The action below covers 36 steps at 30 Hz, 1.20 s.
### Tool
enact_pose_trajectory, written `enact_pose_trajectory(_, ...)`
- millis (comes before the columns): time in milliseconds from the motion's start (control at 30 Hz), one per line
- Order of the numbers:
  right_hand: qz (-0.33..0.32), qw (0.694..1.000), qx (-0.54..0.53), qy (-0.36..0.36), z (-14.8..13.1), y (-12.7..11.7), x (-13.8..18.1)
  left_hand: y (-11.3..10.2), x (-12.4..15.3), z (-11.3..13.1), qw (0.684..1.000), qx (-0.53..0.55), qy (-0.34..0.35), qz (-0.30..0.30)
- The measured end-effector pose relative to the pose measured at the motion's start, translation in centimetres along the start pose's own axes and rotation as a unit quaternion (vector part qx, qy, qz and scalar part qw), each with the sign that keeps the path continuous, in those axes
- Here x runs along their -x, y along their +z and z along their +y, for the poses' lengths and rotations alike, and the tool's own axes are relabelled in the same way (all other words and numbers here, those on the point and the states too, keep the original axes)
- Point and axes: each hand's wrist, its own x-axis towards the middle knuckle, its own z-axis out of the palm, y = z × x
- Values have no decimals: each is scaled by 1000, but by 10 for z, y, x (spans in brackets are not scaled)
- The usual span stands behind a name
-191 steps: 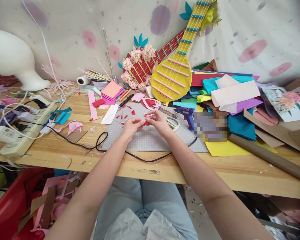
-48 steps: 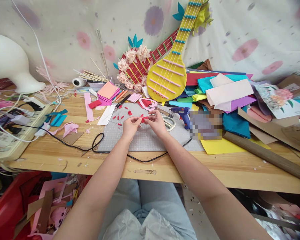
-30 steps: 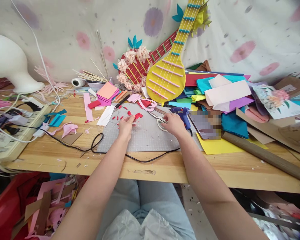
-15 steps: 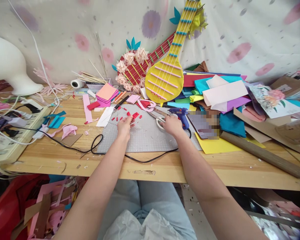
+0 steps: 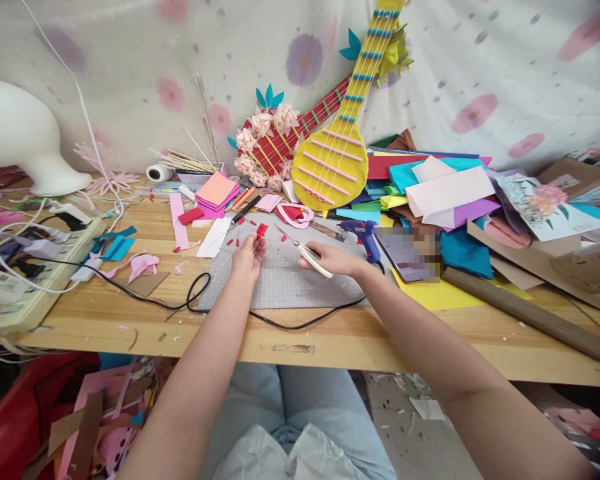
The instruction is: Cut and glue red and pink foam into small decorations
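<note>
My left hand (image 5: 249,253) is over the grey cutting mat (image 5: 285,283) and pinches a small red paper piece (image 5: 261,230) between its fingertips. My right hand (image 5: 336,259) grips the white handles of a pair of scissors (image 5: 303,249), whose blades point left toward the red piece with a gap between them. Several tiny red paper scraps (image 5: 237,242) lie on the mat near my left hand. A blue glue gun (image 5: 363,231) lies just beyond my right hand.
A black cable (image 5: 200,293) loops across the mat's front. A power strip (image 5: 35,267) with plugs sits at the left. Coloured paper sheets (image 5: 445,193) pile up at the right, paper guitars (image 5: 330,160) lean on the wall, and a cardboard tube (image 5: 530,310) lies at the right front.
My right hand let go of the red piece, reached right to the scissors, picked them up and brought them back toward my left hand, which kept holding the red piece.
</note>
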Motion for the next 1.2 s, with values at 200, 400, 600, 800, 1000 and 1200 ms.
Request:
enact_pose_trajectory(200, -45, 999, -19, -12, -11, 2, -2, 1, 1, -2, 1000, -15, 2, -4)
enact_pose_trajectory(400, -37, 998, -56, -9, -21, 11, -10, 2, 4, -3, 1000, -21, 3, -10)
enact_pose_trajectory(600, -41, 997, -64, 8, -22, 12, -12, 3, 6, -1, 999, -34, -4, -4)
enact_pose_trajectory(800, -28, 998, -55, 10, -16, 13, -13, 2, 6, -3, 999, -36, 1, -7)
enact_pose_trajectory(1000, -2, 1000, -1, 23, -11, 10, -12, 3, 8, -4, 998, -53, 15, -13)
enact_pose_trajectory(1200, 103, 952, 248, 145, 7, 6, -1, 1, 6, -12, 992, -107, 65, -23)
